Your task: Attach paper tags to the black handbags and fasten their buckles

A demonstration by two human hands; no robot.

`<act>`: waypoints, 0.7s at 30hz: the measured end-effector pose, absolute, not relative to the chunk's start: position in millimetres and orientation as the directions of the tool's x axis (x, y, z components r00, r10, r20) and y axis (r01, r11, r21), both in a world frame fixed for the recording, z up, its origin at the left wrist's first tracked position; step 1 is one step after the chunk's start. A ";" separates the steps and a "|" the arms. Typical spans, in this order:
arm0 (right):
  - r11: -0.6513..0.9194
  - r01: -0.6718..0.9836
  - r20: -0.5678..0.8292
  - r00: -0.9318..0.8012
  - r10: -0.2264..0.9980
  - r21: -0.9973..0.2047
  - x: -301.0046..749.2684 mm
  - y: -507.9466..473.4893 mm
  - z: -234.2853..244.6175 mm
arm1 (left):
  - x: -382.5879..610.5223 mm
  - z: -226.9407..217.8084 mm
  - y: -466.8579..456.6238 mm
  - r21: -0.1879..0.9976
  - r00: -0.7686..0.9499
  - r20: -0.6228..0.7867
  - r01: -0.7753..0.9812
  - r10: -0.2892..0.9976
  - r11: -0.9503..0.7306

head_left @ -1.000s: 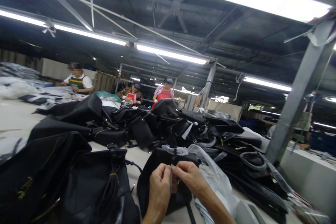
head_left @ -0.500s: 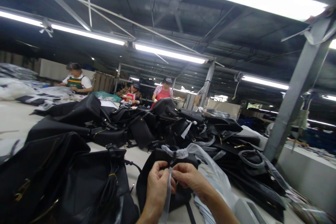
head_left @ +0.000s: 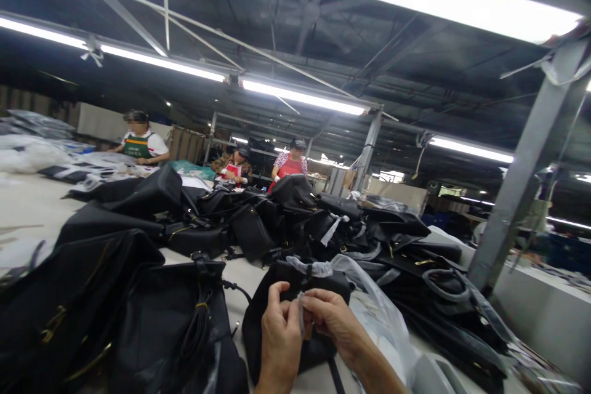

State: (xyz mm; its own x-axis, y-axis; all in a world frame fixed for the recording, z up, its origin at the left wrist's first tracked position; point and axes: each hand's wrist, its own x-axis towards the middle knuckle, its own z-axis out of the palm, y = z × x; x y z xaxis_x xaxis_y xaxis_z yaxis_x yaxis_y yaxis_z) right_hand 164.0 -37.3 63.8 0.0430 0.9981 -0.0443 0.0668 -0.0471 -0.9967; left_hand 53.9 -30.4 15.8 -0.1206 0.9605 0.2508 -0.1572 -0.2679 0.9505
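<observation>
Just above a black bag [head_left: 261, 295], my left hand [head_left: 282, 335] and my right hand [head_left: 332, 317] meet fingertip to fingertip. Both pinch a thin strip of translucent plastic film [head_left: 301, 305]. My left hand's index finger is raised, while its thumb presses on the strip. Part of the strip is hidden behind the left hand. White wrapping [head_left: 311, 268] surrounds the handle at the top of the bag. A small brown piece [head_left: 308, 330] shows between the hands, too small to make out. A clear plastic sheet [head_left: 385, 314] lies beside my right wrist.
Two large black bags [head_left: 87, 308] [head_left: 170, 308] stand on the left. A heap of black bags [head_left: 252, 231] spreads across the table [head_left: 23, 197]. Three co-workers are at the far side, one in a green apron [head_left: 137, 146]. A metal post [head_left: 508, 184] rises at right.
My fingertips stay together on the strip, with the left hand turned slightly. The strip's long hanging end no longer shows below the hands. The whole view has shifted slightly.
</observation>
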 end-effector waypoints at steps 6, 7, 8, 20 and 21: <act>-0.018 -0.040 -0.020 0.056 0.998 -0.999 173.8 -30.6 52.4 | 50.6 11.8 -27.5 0.779 0.204 -0.121 -0.587 0.971 0.221; -0.006 -0.017 -0.007 0.066 0.998 -1.000 174.4 -30.0 52.0 | 50.2 12.6 -26.6 0.762 0.231 -0.108 -0.605 0.967 0.230; 0.007 0.009 0.007 0.073 0.997 -1.000 174.3 -29.7 52.3 | 49.9 13.7 -25.4 0.776 0.223 -0.071 -0.600 0.972 0.194; -0.020 0.149 -0.008 0.081 0.997 -0.989 166.9 -23.7 66.1 | 50.0 5.8 -32.0 0.707 -0.062 0.701 0.190 0.710 -0.681; -0.019 0.155 -0.009 0.065 0.998 -0.988 167.9 -23.6 67.4 | 50.0 1.3 -32.5 0.648 -0.049 0.751 0.248 0.659 -0.720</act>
State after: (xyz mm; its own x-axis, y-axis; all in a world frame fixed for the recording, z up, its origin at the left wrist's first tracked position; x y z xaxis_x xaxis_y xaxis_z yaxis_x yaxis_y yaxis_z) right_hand 167.9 -23.6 67.4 0.0653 0.9978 -0.0088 0.1548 -0.0188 -0.9878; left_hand 50.0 -32.5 1.3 -0.0494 0.6588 0.7507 0.2475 -0.7201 0.6483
